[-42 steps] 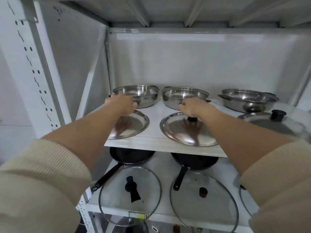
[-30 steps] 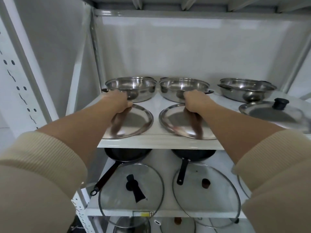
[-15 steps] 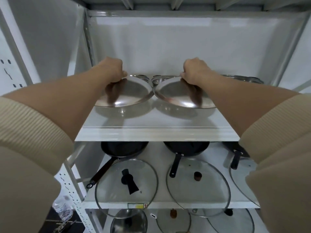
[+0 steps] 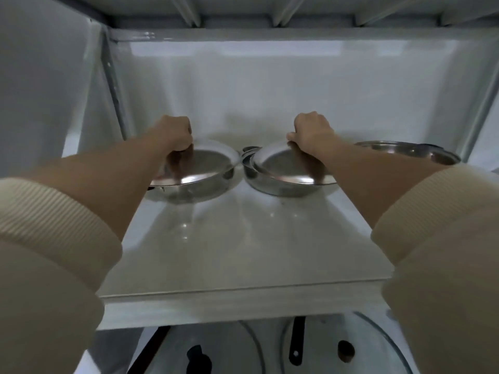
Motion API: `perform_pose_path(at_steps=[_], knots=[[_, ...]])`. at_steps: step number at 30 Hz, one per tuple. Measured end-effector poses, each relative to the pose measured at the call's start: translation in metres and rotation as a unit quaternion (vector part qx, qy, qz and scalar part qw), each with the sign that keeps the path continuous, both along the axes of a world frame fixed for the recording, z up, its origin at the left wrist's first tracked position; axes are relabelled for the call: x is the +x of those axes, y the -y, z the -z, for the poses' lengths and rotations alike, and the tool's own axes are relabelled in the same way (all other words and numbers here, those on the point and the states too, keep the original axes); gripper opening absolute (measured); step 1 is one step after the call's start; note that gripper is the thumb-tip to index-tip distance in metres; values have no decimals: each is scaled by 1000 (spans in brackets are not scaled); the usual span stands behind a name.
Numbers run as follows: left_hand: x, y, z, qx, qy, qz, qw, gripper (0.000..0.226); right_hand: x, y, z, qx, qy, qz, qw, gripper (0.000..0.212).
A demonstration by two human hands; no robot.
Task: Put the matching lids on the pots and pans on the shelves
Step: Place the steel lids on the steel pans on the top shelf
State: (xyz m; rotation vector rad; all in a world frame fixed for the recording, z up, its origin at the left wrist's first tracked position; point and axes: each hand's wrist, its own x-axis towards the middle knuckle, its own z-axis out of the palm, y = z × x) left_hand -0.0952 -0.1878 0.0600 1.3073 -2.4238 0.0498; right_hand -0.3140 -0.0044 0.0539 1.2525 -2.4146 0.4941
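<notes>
Two steel pots stand side by side at the back of the top shelf [image 4: 243, 265]. My left hand [image 4: 175, 134] grips the knob of a steel lid [image 4: 208, 166] that sits tilted on the left pot [image 4: 194, 188]. My right hand [image 4: 310, 133] grips the knob of a second steel lid [image 4: 283, 168], which lies on the middle pot [image 4: 270, 186]. Both knobs are hidden under my fingers. A third steel pot [image 4: 407, 151] stands uncovered at the back right.
On the shelf below, glass lids [image 4: 224, 352] with black knobs lie in front of black pans; one pan handle [image 4: 297, 344] shows. White shelf uprights [image 4: 116, 85] frame the left side, and a white wall closes the back.
Both hands have carried the steel lids from the front of the shelf back onto the two pots. The camera has moved closer and tilted up.
</notes>
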Motion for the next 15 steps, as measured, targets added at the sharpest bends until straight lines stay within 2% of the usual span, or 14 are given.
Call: perform_pose_path(at_steps=[15], knots=[[-28, 71, 20, -8, -12, -4, 1000, 32, -46, 68, 14, 18, 3, -7, 1000, 26]])
